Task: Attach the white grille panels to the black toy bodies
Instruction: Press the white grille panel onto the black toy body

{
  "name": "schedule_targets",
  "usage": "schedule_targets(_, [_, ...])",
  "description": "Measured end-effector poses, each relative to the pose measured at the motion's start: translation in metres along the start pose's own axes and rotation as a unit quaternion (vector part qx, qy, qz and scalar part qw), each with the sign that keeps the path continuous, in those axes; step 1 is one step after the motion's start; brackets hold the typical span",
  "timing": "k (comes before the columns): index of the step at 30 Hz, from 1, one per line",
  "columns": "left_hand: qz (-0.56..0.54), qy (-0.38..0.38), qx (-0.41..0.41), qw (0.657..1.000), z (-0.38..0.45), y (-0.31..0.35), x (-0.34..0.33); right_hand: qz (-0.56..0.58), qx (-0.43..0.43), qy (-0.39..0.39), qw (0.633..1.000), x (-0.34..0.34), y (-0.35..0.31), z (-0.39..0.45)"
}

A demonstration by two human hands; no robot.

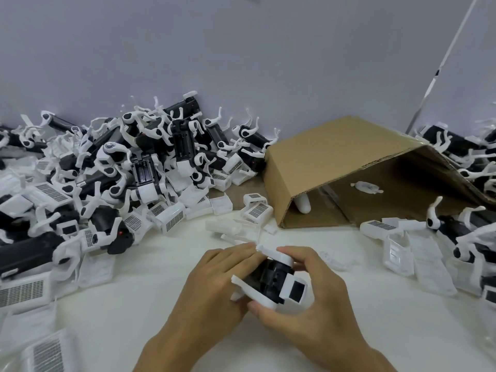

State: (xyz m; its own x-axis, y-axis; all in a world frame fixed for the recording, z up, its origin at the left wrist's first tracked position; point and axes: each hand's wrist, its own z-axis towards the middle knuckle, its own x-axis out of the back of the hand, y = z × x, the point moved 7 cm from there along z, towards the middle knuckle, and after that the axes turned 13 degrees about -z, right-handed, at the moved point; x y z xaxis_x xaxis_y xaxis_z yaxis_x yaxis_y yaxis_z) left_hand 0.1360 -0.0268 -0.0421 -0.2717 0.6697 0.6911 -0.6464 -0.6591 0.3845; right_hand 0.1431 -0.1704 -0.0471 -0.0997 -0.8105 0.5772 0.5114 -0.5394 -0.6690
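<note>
Low in the middle of the view, both hands hold one black toy body [271,277] with white parts on it. My left hand [214,288] grips its left side, fingers curled over the top. My right hand [316,296] wraps the right end, thumb under a white grille panel [294,289] with a dark mesh window that sits on the body. Whether the panel is fully seated cannot be told. A big heap of black toy bodies [139,167] with white legs fills the left. Loose white grille panels [171,220] lie along its front edge.
A brown cardboard box [335,167] lies on its side at centre right, open toward me, with a white part inside. More toy bodies [472,237] and panels [397,251] are piled at the right. A grey wall stands behind the white table [150,288].
</note>
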Motion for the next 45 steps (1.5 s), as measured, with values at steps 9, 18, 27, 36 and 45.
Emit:
schedule_targets(9, [-0.077,0.069,0.009,0.995,-0.004,-0.005,0.008,-0.005,-0.001,-0.013,1.0,0.0,0.001,0.002])
schedule_targets(18, [0.038,0.119,-0.002,0.992,0.0,0.007,-0.004,0.07,-0.223,0.015,0.972,0.003,0.03,0.004])
schedule_targets(27, [-0.348,0.238,0.202,0.884,-0.014,-0.018,0.007,0.174,-0.23,0.02,0.957,-0.001,0.034,0.007])
schedule_targets(36, [-0.751,0.235,0.424,0.449,-0.02,-0.03,-0.041,-0.077,0.091,0.023,0.993,-0.007,-0.009,-0.002])
schedule_targets(45, [-0.799,0.173,0.423,0.391,-0.02,-0.015,-0.061,-0.021,0.048,-0.004,0.999,-0.015,-0.003,-0.003])
